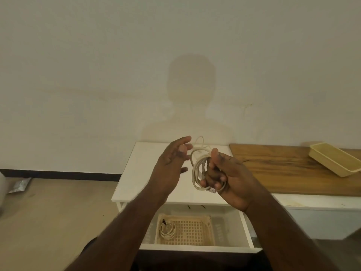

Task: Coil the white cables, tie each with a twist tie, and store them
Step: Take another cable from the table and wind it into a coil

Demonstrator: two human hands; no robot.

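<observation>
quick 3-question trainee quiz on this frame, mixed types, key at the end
1. True or false: the right hand grips the coiled white cable.
2. Where does the other coiled cable lie? A) yellow tray B) basket in the open drawer C) floor
3. Fill in: the left hand holds ____.

Key: 1 true; 2 B; 3 nothing

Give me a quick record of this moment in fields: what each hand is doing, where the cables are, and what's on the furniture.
right hand: grips a coiled white cable
left hand: fingers spread beside the coil, holding nothing
stored cable: coiled, tied, in the lattice basket
basket location: open white drawer
wooden board: bears a yellow tray
white table: below the hands
</observation>
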